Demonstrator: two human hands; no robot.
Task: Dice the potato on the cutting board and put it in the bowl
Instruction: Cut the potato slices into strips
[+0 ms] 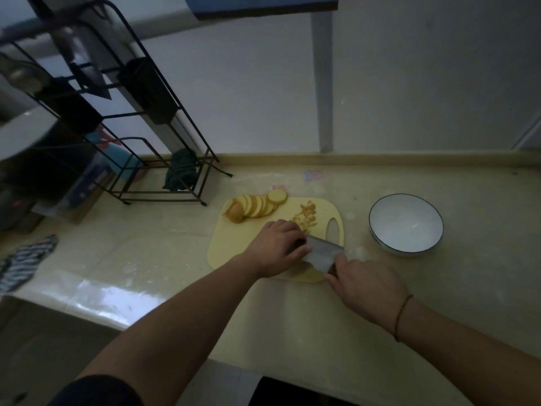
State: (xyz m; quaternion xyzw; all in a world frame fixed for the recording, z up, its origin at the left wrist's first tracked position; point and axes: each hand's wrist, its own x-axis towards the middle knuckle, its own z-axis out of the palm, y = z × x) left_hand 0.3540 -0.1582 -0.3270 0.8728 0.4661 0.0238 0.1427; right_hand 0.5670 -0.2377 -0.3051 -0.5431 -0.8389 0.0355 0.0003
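Partly, left hand (275, 247) hides cleaver (322, 254) edge.

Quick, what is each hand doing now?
Left hand: fingers curled, pressing down potato pieces beside the blade.
Right hand: grips the cleaver handle.

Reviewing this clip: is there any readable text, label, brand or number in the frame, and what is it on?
None can be read.
Sticker on the counter behind the cutting board: a coloured print, too blurred to read.
Boxes under the black rack: pale marks, too dark and small.
Patterned cloth at the left edge: pale markings, illegible.
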